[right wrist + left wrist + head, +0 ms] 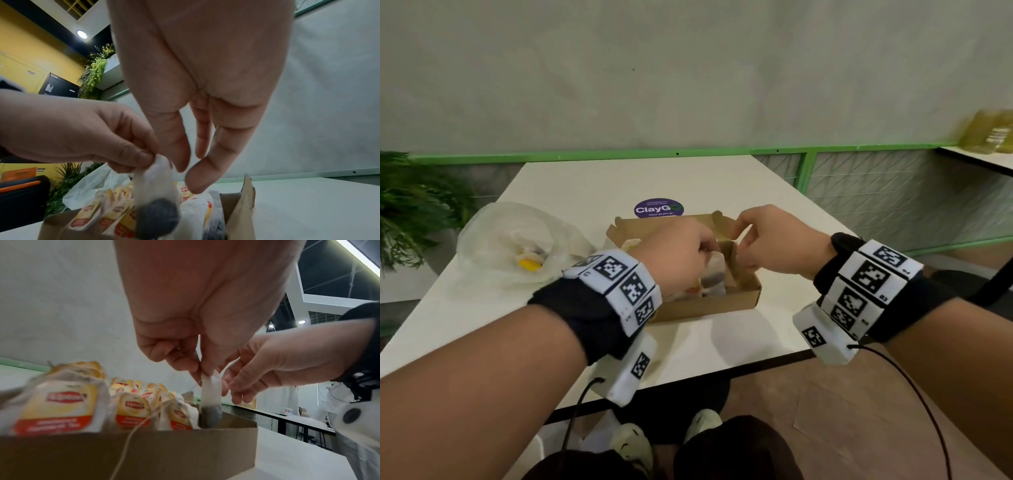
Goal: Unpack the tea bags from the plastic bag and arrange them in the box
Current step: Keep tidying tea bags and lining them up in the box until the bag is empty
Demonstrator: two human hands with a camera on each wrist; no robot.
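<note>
While a plant (410, 209) stands past the table's (571, 185) left edge, the plastic bag (517, 240) lies slumped near that edge, and at least one yellow-tagged tea bag shows through its film. Just right of it sits the box (709, 305), open, near the table's middle. Rows of tea bags (131, 408) with yellow and red tags already stand in its left part, so the task looks well along, though not finished. Over the box's right end, the left hand (681, 253) pinches the top of one tea bag (211, 395) between thumb and fingertips; the bag hangs upright, its dark lower half dipping into the box beside the right wall. The right hand (767, 240) hovers just beside it, thumb and fingers close together at the bag's top edge; whether they actually grip it cannot be told. How many bags remain in the plastic bag is unclear, and the hands hide the box's interior in the head view. A string (127, 446) trails over the near wall.
</note>
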